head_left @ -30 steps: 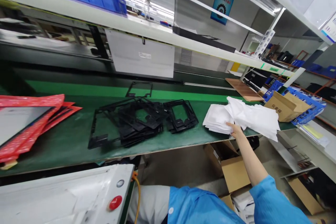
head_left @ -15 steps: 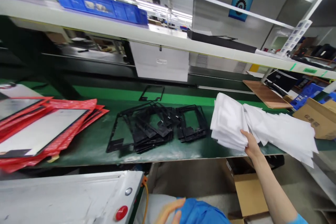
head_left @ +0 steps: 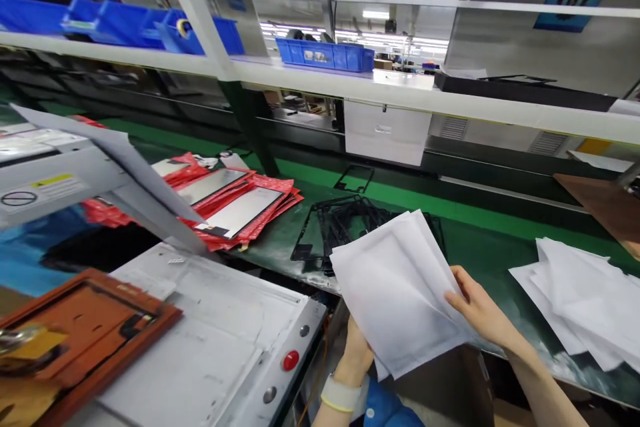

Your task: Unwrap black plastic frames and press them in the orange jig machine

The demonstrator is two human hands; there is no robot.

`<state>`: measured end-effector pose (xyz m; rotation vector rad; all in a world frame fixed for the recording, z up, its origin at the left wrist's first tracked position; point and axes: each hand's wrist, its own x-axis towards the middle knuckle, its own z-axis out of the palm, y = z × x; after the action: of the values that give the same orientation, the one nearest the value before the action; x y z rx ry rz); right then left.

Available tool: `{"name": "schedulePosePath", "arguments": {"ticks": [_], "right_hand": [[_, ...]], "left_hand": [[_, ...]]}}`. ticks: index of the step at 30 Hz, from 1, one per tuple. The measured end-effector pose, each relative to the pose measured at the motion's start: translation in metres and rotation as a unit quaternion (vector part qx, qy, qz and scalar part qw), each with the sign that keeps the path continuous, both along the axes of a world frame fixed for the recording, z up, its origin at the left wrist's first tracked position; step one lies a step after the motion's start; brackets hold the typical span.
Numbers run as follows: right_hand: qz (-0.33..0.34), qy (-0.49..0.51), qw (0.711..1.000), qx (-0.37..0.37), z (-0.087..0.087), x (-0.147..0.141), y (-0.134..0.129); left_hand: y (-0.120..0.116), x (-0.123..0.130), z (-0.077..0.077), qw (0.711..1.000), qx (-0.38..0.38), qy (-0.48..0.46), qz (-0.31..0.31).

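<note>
A stack of thin white sheets (head_left: 400, 293), perhaps packing pouches, is tilted above the front edge of the bench. My right hand (head_left: 473, 303) is closed on its right edge, thumb on top. At its lower left edge, my left hand (head_left: 357, 343) holds the stack from below, its fingers hidden behind the sheets. Beneath and behind the stack lie black rectangular frames (head_left: 320, 230), partly covered by it. More loose white sheets (head_left: 595, 303) are spread on the bench to the right.
Panels in red wrap (head_left: 245, 207) are piled on the green bench (head_left: 480, 233) at left. Nearer stands a white machine (head_left: 210, 347) with a red button (head_left: 290, 360) and a reddish-brown fixture (head_left: 95, 327). A shelf (head_left: 400, 90) with blue bins (head_left: 325, 55) spans above.
My right hand has lifted the white stack off the bench and brought it left, nearer to me. My left hand has come up to hold it too. The view has turned left.
</note>
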<state>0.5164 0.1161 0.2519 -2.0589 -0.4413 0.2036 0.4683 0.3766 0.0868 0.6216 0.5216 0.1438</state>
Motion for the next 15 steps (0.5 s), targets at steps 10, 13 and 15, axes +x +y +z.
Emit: {"name": "schedulePosePath", "arguments": {"ticks": [10,13,15], "right_hand": [[0.064,-0.166,0.969,-0.17,0.077,0.074,0.067],[0.086,-0.187,0.959,-0.195,0.109,0.079,0.075],[0.106,-0.203,0.952,-0.205,0.127,0.08,0.077]], "left_hand": [[0.005,0.04,0.036,0.989,-0.131,-0.062,-0.041],[0.0,0.055,0.041,0.974,-0.182,-0.099,-0.086],[-0.006,0.066,0.041,0.974,-0.182,-0.109,-0.083]]}}
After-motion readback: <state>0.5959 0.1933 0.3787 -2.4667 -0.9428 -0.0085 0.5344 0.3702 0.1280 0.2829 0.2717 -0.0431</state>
